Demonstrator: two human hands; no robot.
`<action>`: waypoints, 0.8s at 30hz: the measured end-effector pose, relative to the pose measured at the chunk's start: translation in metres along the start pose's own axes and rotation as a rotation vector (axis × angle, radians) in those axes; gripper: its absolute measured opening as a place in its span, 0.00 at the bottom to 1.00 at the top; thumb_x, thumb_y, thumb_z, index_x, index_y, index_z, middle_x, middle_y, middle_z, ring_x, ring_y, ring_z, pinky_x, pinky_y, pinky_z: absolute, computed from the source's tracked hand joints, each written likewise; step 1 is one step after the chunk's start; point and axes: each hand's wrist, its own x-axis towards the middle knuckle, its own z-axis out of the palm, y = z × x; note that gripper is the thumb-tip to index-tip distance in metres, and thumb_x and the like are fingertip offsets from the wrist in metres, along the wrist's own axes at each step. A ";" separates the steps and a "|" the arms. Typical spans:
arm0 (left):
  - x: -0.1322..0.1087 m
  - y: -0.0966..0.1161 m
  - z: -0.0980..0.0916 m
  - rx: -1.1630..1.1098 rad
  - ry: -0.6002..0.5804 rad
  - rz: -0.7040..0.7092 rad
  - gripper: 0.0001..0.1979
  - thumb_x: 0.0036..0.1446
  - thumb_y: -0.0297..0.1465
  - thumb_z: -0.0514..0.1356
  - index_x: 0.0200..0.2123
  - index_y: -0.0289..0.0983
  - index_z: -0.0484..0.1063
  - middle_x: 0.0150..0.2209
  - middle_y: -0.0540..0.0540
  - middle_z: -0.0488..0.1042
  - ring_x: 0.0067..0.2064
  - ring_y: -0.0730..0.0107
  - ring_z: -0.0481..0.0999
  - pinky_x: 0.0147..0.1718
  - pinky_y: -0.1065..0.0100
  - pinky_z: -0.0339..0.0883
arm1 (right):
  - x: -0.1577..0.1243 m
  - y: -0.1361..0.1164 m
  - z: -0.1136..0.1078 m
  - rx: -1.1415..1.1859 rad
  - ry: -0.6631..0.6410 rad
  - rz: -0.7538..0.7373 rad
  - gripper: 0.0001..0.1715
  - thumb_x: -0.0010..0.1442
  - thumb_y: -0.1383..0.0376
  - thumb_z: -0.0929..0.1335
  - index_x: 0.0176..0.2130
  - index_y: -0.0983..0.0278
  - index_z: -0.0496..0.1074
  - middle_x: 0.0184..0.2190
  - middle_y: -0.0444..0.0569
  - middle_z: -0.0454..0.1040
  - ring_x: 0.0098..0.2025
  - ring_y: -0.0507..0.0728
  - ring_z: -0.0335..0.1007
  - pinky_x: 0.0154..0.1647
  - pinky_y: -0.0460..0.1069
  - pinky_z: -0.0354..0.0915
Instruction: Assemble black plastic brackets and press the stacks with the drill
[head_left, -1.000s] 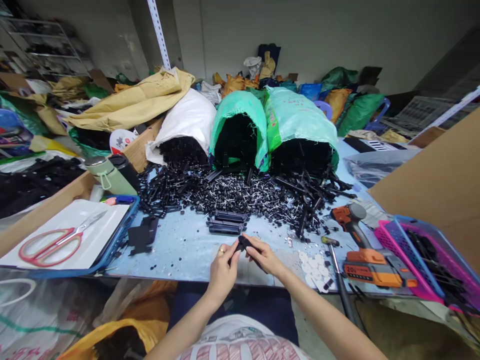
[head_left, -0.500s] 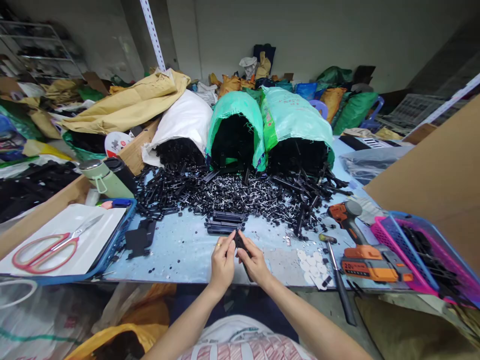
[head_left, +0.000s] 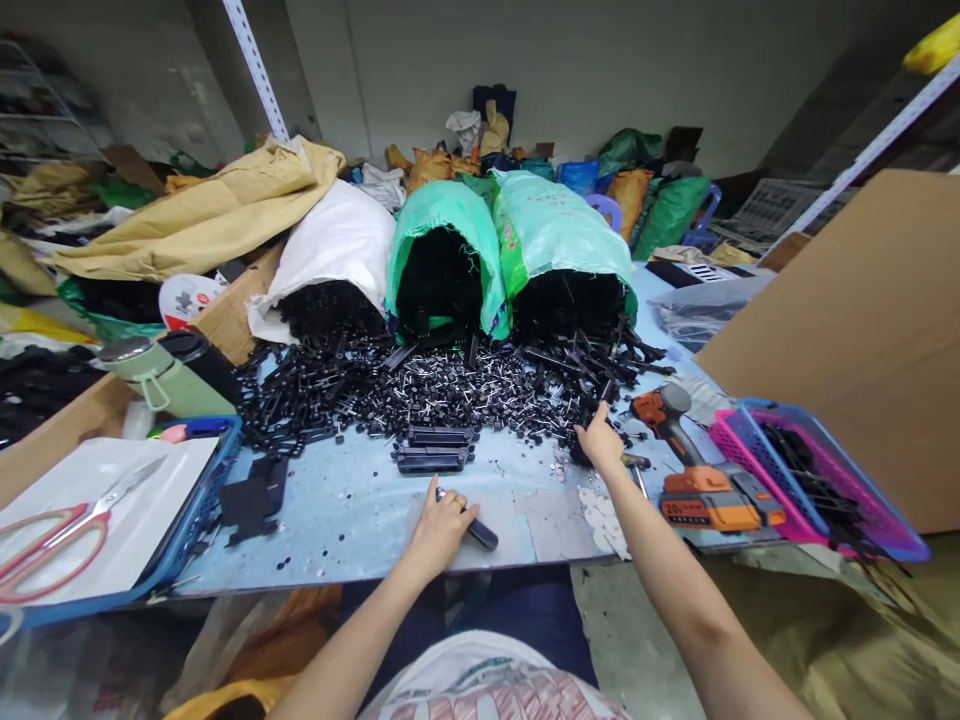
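My left hand [head_left: 441,522] rests low over the front of the blue table, fingers closed on a long black plastic part [head_left: 480,530] that lies slanted beneath them. Just beyond it, several black plastic strips [head_left: 433,458] lie in a small stack. Away to the right, my right hand [head_left: 602,440] is bent down at the edge of the heap of loose black parts [head_left: 540,400]. Its fingers are curled among long black pieces, and what they hold is hidden. Small pins with shiny shanks [head_left: 442,385] are spread across the middle of the heap.
Three open sacks, one white [head_left: 341,235] and two green [head_left: 450,215], spill black parts at the back. Right stand a cordless drill [head_left: 712,495], a mostly hidden hammer [head_left: 637,463] and a pink-and-blue basket [head_left: 739,440]. Left are scissors [head_left: 97,520] on a tray [head_left: 229,455] and a flask [head_left: 176,380].
My hands have parted. The right one has let go of the black plastic part and moved right to the heap; the left keeps the part, now lower on the table. The view has turned slightly right.
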 end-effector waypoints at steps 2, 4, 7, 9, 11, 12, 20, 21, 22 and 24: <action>0.003 -0.003 -0.001 0.081 0.016 -0.103 0.17 0.54 0.20 0.47 0.44 0.39 0.66 0.34 0.43 0.69 0.41 0.62 0.66 0.49 0.50 0.50 | 0.006 0.009 0.000 0.104 -0.050 -0.044 0.40 0.52 0.65 0.63 0.59 0.74 0.42 0.35 0.56 0.72 0.38 0.60 0.69 0.39 0.52 0.61; 0.004 -0.006 0.000 0.130 0.014 -0.201 0.15 0.54 0.21 0.47 0.42 0.36 0.67 0.34 0.41 0.69 0.40 0.60 0.66 0.44 0.54 0.55 | 0.003 0.014 0.001 0.196 -0.040 -0.142 0.35 0.51 0.68 0.61 0.57 0.71 0.48 0.34 0.51 0.73 0.37 0.56 0.69 0.40 0.49 0.61; 0.006 -0.009 0.005 0.087 -0.032 -0.205 0.13 0.56 0.27 0.50 0.44 0.36 0.66 0.37 0.40 0.68 0.41 0.58 0.65 0.39 0.58 0.58 | -0.009 0.011 0.006 0.150 -0.053 -0.180 0.29 0.52 0.66 0.61 0.54 0.68 0.55 0.34 0.50 0.73 0.37 0.58 0.69 0.39 0.49 0.60; 0.008 -0.010 0.010 0.015 -0.056 -0.129 0.16 0.57 0.30 0.50 0.49 0.38 0.62 0.39 0.42 0.68 0.42 0.60 0.65 0.39 0.61 0.58 | -0.014 0.000 0.012 0.097 -0.072 -0.134 0.27 0.55 0.62 0.60 0.53 0.68 0.55 0.34 0.53 0.72 0.38 0.60 0.69 0.37 0.51 0.61; 0.011 -0.011 0.014 -0.020 -0.064 -0.073 0.16 0.58 0.30 0.49 0.50 0.40 0.61 0.39 0.44 0.68 0.42 0.63 0.65 0.39 0.63 0.58 | -0.015 -0.014 0.018 0.066 -0.081 -0.078 0.29 0.57 0.56 0.58 0.53 0.69 0.54 0.34 0.57 0.72 0.38 0.63 0.69 0.37 0.53 0.61; 0.012 -0.011 0.016 -0.018 -0.061 -0.065 0.16 0.58 0.30 0.48 0.50 0.39 0.61 0.39 0.44 0.68 0.41 0.63 0.65 0.39 0.64 0.58 | -0.014 -0.022 0.021 0.054 -0.078 -0.052 0.32 0.57 0.53 0.58 0.54 0.70 0.52 0.34 0.59 0.72 0.38 0.64 0.69 0.37 0.54 0.60; 0.010 -0.009 0.016 -0.013 0.001 -0.104 0.15 0.59 0.30 0.46 0.49 0.37 0.61 0.38 0.43 0.68 0.40 0.63 0.66 0.38 0.63 0.59 | -0.001 -0.044 0.020 0.076 -0.087 0.060 0.50 0.49 0.56 0.65 0.60 0.71 0.36 0.34 0.56 0.71 0.36 0.62 0.69 0.34 0.52 0.60; 0.010 -0.010 0.016 -0.010 0.005 -0.112 0.15 0.59 0.30 0.46 0.49 0.37 0.61 0.38 0.43 0.68 0.41 0.63 0.66 0.38 0.63 0.58 | -0.005 -0.041 0.018 0.106 -0.056 0.011 0.48 0.49 0.57 0.64 0.60 0.70 0.38 0.33 0.54 0.71 0.35 0.61 0.69 0.33 0.51 0.60; 0.009 -0.010 0.015 -0.006 0.007 -0.120 0.15 0.59 0.30 0.46 0.49 0.37 0.61 0.38 0.43 0.68 0.41 0.62 0.66 0.39 0.62 0.58 | -0.010 -0.036 0.016 0.136 -0.025 -0.070 0.43 0.50 0.58 0.63 0.59 0.69 0.43 0.32 0.52 0.70 0.35 0.60 0.68 0.33 0.50 0.60; 0.009 -0.012 0.014 -0.008 0.006 -0.128 0.14 0.59 0.30 0.47 0.48 0.37 0.61 0.39 0.43 0.68 0.42 0.62 0.65 0.39 0.62 0.58 | -0.027 -0.028 0.013 0.180 -0.011 -0.305 0.30 0.50 0.62 0.62 0.53 0.67 0.55 0.33 0.50 0.69 0.35 0.58 0.66 0.33 0.49 0.59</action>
